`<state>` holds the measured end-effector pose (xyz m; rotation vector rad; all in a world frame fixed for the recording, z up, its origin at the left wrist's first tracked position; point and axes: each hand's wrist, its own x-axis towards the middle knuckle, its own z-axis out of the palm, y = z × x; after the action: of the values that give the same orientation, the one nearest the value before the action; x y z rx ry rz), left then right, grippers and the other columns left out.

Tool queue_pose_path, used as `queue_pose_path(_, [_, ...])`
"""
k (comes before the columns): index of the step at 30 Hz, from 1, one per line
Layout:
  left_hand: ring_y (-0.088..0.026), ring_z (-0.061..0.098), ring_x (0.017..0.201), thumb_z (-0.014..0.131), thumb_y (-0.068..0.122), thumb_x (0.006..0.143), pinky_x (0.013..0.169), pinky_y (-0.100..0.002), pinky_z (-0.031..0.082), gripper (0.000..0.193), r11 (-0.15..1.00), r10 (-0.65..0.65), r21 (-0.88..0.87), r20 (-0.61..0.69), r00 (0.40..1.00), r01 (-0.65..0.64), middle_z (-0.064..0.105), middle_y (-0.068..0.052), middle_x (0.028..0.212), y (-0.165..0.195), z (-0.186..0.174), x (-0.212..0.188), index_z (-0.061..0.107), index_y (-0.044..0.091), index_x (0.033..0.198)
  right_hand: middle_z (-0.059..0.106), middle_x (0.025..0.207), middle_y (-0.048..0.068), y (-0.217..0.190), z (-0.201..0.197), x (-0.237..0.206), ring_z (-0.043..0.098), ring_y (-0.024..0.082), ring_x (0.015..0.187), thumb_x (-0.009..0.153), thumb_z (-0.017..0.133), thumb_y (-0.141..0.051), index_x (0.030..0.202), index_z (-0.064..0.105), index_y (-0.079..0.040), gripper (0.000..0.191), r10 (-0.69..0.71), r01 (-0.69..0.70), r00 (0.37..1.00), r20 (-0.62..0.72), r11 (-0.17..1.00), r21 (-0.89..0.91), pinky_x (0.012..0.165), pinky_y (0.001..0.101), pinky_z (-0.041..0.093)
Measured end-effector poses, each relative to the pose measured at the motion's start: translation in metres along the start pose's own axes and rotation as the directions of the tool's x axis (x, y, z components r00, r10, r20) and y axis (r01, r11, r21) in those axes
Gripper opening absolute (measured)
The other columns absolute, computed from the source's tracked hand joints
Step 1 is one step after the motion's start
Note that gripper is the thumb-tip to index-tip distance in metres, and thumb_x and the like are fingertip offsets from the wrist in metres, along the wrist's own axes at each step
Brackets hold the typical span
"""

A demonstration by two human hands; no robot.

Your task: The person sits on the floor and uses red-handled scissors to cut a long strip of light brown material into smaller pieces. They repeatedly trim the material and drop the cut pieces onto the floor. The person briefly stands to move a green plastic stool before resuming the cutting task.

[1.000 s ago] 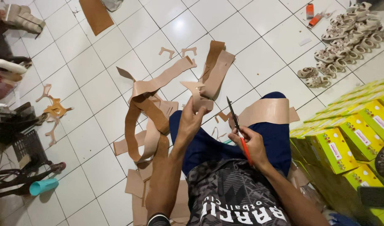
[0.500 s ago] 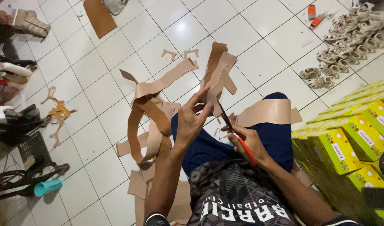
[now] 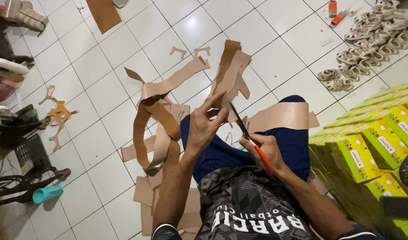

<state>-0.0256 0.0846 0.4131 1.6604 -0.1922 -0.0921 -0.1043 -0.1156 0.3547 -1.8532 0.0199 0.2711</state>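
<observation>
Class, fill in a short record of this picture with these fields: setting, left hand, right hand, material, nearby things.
setting: white tiled floor, person seated, seen from above
left hand: left hand raised, fingers spread against a tan leather piece
right hand: right hand grips red-handled scissors, blades pointing up toward the piece
material: long tan strips curling over the floor, offcuts beside the knee
nearby things: yellow-green boxes stacked at right; sandals at upper right; teal cup at lower left
</observation>
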Motion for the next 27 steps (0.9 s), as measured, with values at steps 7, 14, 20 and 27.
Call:
queue_pose_path(7, [-0.016, 0.077, 0.09, 0.069, 0.014, 0.098, 0.077, -0.027, 0.065, 0.03, 0.994, -0.113, -0.007, -0.068, 0.991, 0.113, 0.078, -0.01, 0.102, 0.001, -0.002, 0.003, 0.071, 0.002, 0.126, 0.053, 0.054, -0.004, -0.003, -0.001, -0.004, 0.046, 0.004, 0.05, 0.094, 0.064, -0.038, 0.089, 0.078, -0.001, 0.04, -0.016, 0.016, 1.0, 0.012, 1.0, 0.007, 0.045, 0.0241, 0.034])
queue_pose_path(14, [-0.017, 0.078, 0.094, 0.07, 0.013, 0.097, 0.08, -0.028, 0.063, 0.03, 0.995, -0.049, 0.084, 0.022, 0.999, 0.047, 0.08, -0.012, 0.103, 0.011, 0.01, -0.012, 0.072, 0.0, 0.123, 0.059, 0.066, -0.001, -0.005, -0.003, 0.003, 0.056, 0.007, 0.057, 0.1, 0.061, -0.033, 0.097, 0.069, 0.003, 0.037, 0.017, -0.05, 0.99, 0.138, 0.97, 0.236, 0.052, 0.0238, 0.047])
queue_pose_path(20, [-0.016, 0.078, 0.093, 0.069, 0.015, 0.097, 0.08, -0.029, 0.066, 0.03, 0.993, -0.107, -0.04, 0.045, 0.993, 0.109, 0.079, -0.011, 0.102, 0.006, 0.011, -0.015, 0.072, 0.001, 0.123, 0.051, 0.057, -0.001, -0.011, -0.008, 0.001, 0.047, 0.008, 0.049, 0.098, 0.056, -0.028, 0.111, 0.072, 0.002, 0.037, -0.019, -0.037, 0.984, 0.175, 0.95, 0.309, 0.048, 0.025, 0.041])
queue_pose_path(27, [-0.018, 0.076, 0.093, 0.07, 0.013, 0.097, 0.081, -0.031, 0.067, 0.03, 0.977, -0.134, -0.165, 0.015, 0.991, 0.134, 0.076, -0.012, 0.105, -0.008, 0.018, -0.02, 0.071, -0.002, 0.123, 0.042, 0.052, -0.004, -0.01, -0.006, -0.001, 0.041, 0.008, 0.042, 0.099, 0.055, -0.023, 0.106, 0.071, 0.009, 0.037, 0.015, -0.09, 0.982, 0.19, 0.915, 0.393, 0.042, 0.0248, 0.037])
